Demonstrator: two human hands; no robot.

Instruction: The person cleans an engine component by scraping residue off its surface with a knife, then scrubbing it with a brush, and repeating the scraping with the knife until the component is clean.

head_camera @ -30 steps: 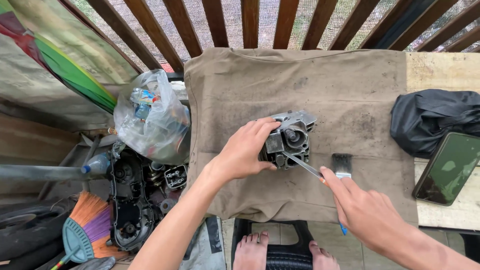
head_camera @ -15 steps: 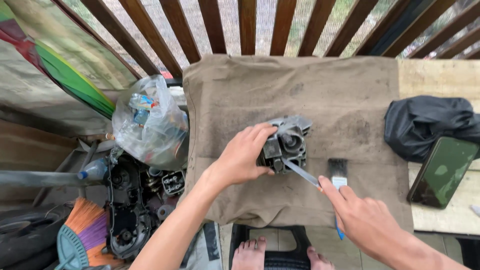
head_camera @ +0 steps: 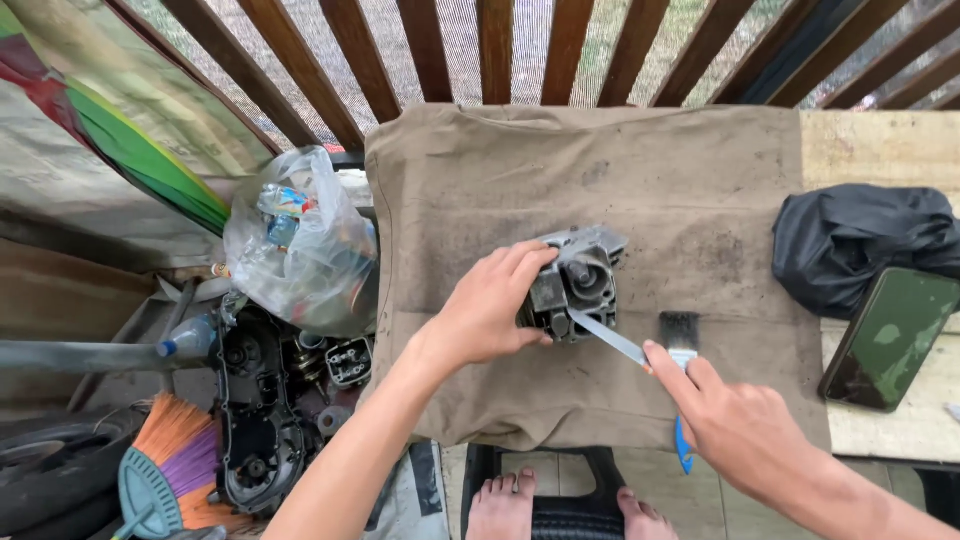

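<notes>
A dark grey metal engine part [head_camera: 585, 275] sits on a stained tan cloth [head_camera: 600, 170] spread over a table. My left hand [head_camera: 485, 310] grips the part's left side and steadies it. In my right hand [head_camera: 735, 420] is a thin flat metal blade [head_camera: 610, 340], its tip resting against the lower front of the part. A small paintbrush with black bristles [head_camera: 680, 330] and a blue handle lies on the cloth, partly under my right hand.
A black bag [head_camera: 865, 240] and a dark phone [head_camera: 890, 335] lie on the wooden table at right. A clear plastic bag of scraps [head_camera: 300, 250], engine casings [head_camera: 260, 430] and a coloured broom [head_camera: 165, 470] sit at lower left. Wooden railing slats stand behind. Bare feet [head_camera: 505, 505] show below.
The view has shifted slightly. My right hand has kept the blade at the part's front, moving only a little; my left hand stays on the part.
</notes>
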